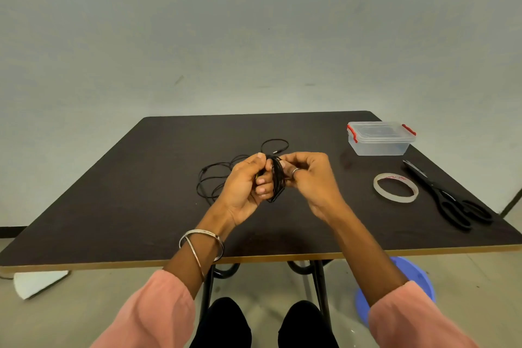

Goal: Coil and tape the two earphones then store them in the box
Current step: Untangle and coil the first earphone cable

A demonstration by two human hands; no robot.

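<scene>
My left hand and right hand meet above the middle of the table, both closed around the coiled earphone: left thumb and fingers clamp one side of the bundle, right fingertips pinch the other. The cord is light, thin and limp, and I'd judge it springy enough to unwind if I loosen the pinch (so I should hold across all the loops at once, not by one strand). Toward the right edge lie the tape roll and black scissors; red print runs round the roll's inner core, too small to read. Just beyond my hands the second earphone sprawls loose, its plug end curling toward the far edge. The clear box, red clips, lid on, sits near the far right corner, with no label I can see.
</scene>
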